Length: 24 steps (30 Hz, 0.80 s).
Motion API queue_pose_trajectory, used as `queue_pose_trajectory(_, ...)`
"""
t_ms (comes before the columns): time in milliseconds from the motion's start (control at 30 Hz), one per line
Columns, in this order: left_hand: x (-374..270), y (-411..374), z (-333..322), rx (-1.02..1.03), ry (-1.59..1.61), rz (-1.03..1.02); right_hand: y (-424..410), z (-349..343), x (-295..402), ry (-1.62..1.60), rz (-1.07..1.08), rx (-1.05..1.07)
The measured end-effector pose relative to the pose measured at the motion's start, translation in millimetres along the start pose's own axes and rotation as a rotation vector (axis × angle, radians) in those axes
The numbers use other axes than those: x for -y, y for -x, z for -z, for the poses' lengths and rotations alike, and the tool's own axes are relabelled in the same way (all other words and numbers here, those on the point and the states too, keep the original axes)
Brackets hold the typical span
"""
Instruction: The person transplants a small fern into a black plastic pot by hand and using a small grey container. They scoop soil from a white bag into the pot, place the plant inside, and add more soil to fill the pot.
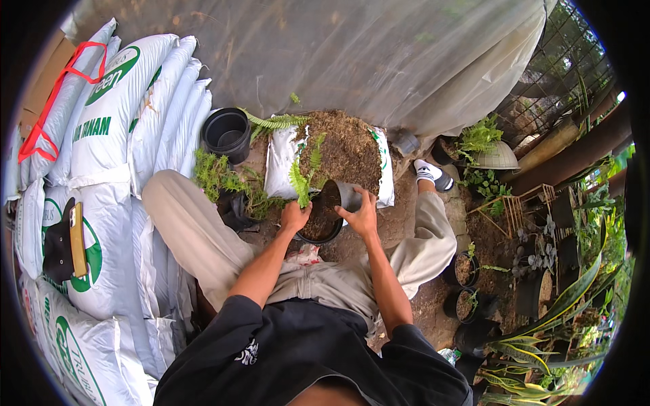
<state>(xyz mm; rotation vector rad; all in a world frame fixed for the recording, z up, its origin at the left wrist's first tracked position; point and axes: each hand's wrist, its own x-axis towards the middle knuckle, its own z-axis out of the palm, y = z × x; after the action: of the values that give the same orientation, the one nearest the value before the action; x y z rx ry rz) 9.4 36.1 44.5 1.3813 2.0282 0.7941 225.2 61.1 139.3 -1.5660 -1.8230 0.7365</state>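
A black plastic pot (332, 237) with dark soil in it stands between my thighs. My left hand (296, 217) is at its left rim, fingers closed around the base of a small green fern (299, 183). The fern's roots are hidden. My right hand (361, 213) grips a smaller grey-black pot (349, 195), tilted on its side over the larger pot with its mouth to the left. Some soil shows inside the smaller pot. Just beyond lies a torn-open white sack (282, 161) heaped with brown potting mix (339, 147).
Stacked white sacks (114, 132) rise on my left, with a phone (78, 239) and black hat (58, 248) on them. Nested black pots (227, 133) and leafy plants (216, 175) stand front left. A plastic sheet (325, 56) hangs ahead. Potted plants (462, 269) line the right.
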Motion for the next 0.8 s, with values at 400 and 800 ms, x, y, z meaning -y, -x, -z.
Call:
queue_pose_trajectory(400,22.9,-14.9,-12.4,0.011,0.246,-0.044,9.1,-13.9,-0.2,-0.208,0.142,-0.015)
queue_pose_trajectory(800,32.3,-13.9,-15.1,-0.006,0.284,-0.132,-35.8,1.8,-39.4,-0.28,0.161,0.062)
